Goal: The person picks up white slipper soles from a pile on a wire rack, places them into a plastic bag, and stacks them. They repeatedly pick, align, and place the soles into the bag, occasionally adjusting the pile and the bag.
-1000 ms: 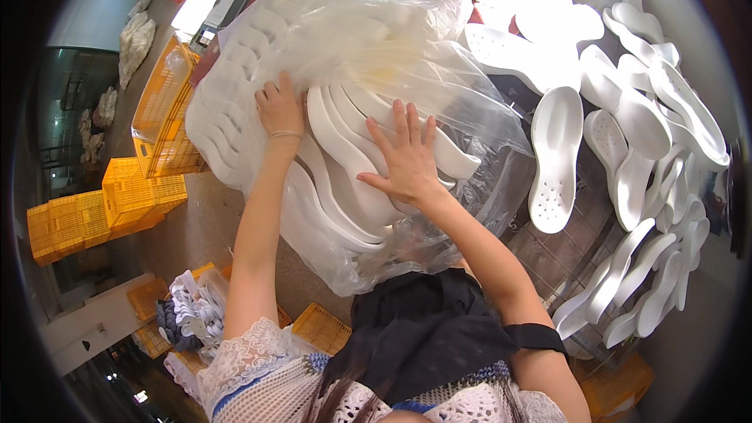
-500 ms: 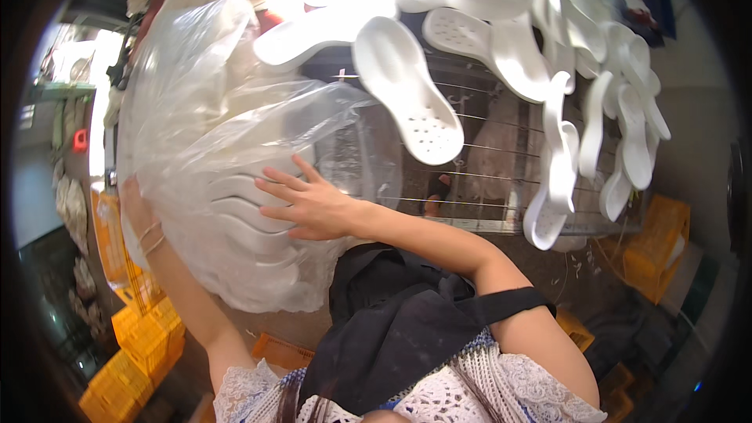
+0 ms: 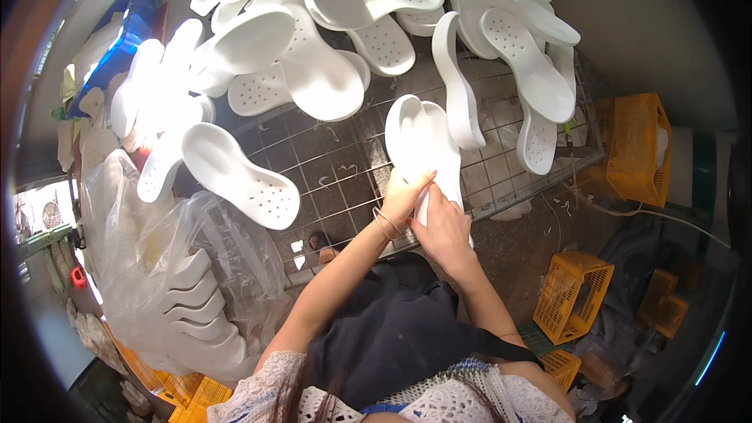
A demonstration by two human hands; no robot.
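Both hands were closed on work near the centre of the frame. The left hand (image 3: 403, 194) and the right hand (image 3: 446, 233) met at the lower part of two white, smooth, foam-like shoe soles (image 3: 427, 141), gripping them with the fingers close together. Which hand bore which sole, I could not tell. The two soles lay side by side, rounded ends toward the top of the frame, above the near part of a table with a metal wire-grid top (image 3: 356, 160); contact with the grid could not be judged. A thin metal bangle (image 3: 384, 223) circled the left wrist.

Just right of the held soles, one curved white sole (image 3: 458, 82) stood on its edge. Left of centre, a single white sole with small holes at one end (image 3: 239, 176) lay apart from the hands. A loose heap of similar white soles (image 3: 329, 70) filled the upper part of the frame, some crossing over others, those at left washed out by glare.

Lower left: a clear, crumpled plastic bag (image 3: 129, 266), with wavy-edged white soles (image 3: 200, 298) nested in a row within it. Right side: yellow perforated plastic crates (image 3: 576, 298). Upper left: a blue plastic bin (image 3: 125, 47).
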